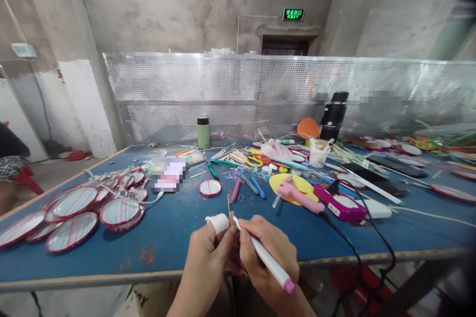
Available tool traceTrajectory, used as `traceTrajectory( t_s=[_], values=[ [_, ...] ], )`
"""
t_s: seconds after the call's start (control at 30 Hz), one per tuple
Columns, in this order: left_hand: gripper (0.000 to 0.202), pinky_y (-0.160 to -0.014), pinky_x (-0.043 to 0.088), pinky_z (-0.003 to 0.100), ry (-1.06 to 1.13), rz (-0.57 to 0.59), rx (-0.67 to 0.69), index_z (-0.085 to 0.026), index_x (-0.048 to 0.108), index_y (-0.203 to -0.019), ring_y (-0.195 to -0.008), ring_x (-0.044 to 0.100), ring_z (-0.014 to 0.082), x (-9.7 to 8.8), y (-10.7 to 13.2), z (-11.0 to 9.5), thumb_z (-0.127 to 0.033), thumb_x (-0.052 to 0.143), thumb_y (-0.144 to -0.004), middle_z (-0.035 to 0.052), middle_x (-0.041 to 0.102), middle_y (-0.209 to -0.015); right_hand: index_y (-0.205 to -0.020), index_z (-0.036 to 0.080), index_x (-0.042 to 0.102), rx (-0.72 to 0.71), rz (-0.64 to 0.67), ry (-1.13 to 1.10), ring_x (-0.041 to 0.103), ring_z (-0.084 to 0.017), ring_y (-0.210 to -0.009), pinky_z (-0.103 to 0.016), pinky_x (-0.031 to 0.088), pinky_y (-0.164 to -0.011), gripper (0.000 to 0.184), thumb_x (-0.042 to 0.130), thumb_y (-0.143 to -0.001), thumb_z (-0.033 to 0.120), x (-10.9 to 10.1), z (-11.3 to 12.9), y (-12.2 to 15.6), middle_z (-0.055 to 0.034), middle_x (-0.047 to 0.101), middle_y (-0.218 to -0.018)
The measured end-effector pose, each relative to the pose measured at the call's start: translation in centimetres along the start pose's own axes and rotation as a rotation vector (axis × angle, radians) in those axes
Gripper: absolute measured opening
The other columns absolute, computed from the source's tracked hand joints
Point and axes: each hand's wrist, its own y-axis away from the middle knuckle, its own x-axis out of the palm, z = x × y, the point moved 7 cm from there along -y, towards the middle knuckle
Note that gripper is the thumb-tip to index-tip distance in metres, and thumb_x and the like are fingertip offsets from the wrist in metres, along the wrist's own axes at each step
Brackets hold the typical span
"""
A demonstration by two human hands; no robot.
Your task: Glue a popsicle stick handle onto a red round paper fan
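Just above the table's front edge, my left hand (204, 257) is closed on a small flat stick (230, 205), which points upward and has a pinkish part near my fingers. White tape (218, 223) wraps one finger of that hand. My right hand (266, 245) grips a white marker (271, 263) with a pink end, its tip close to the stick. Whether the tip touches the stick I cannot tell. Beyond my hands lie a small round red-rimmed disc (210, 187), a dark pink pen (236, 190) and blue pens (258, 186).
Red-rimmed discs (72, 232) pile up at the left, near a phone (170, 174) on a cable. To the right are a pink glue gun (297, 197), a purple device (340, 203) and black cords. A green bottle (203, 133) and black flask (333, 118) stand behind.
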Motion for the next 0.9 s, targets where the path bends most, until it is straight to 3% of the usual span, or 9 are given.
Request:
traceTrajectory(
  t_s=[0.23,0.53,0.7,0.9],
  values=[
    [0.049,-0.041,0.048,0.019,0.020,0.044,0.020,-0.016,0.058,-0.064,-0.039,0.058,0.0125,0.4,-0.1,-0.7,-0.063,0.069,-0.076,-0.0016,0.060,-0.050,-0.093,0.017,0.066,0.020,-0.035,0.060,0.069,-0.013,-0.062,-0.022,0.055,-0.061,0.014,0.058,-0.088,0.008,-0.4,0.1,-0.2,-0.0023,0.072,-0.071],
    [0.038,-0.042,0.050,0.020,-0.024,0.050,0.048,-0.015,0.064,-0.078,-0.043,0.061,0.0131,-0.1,0.0,0.1,-0.053,0.065,-0.085,-0.0026,0.060,-0.053,-0.094,0.017,0.066,0.008,0.057,-0.043,0.066,-0.012,-0.058,-0.022,0.054,-0.058,0.014,0.057,-0.090,0.008,0.4,-0.1,-0.2,-0.0013,0.069,-0.070],
    [0.039,-0.042,0.051,0.021,0.101,0.079,0.004,-0.015,0.062,-0.079,-0.041,0.063,0.0141,0.0,-0.1,0.2,-0.054,0.068,-0.082,0.0005,0.067,-0.058,-0.093,0.019,0.065,0.046,-0.007,0.032,0.067,-0.012,-0.059,-0.021,0.054,-0.057,0.013,0.056,-0.091,0.010,-0.3,-0.5,-0.2,-0.0009,0.069,-0.070],
    [0.044,-0.042,0.053,0.022,0.259,0.061,-0.015,-0.012,0.063,-0.086,-0.046,0.069,0.0177,-0.2,-0.2,0.0,-0.053,0.073,-0.076,0.0070,0.074,-0.069,-0.090,0.019,0.066,0.107,-0.047,-0.032,0.065,-0.010,-0.055,-0.018,0.055,-0.058,0.015,0.055,-0.090,0.009,-0.5,-1.0,-0.5,0.0015,0.066,-0.067]
  ],
)
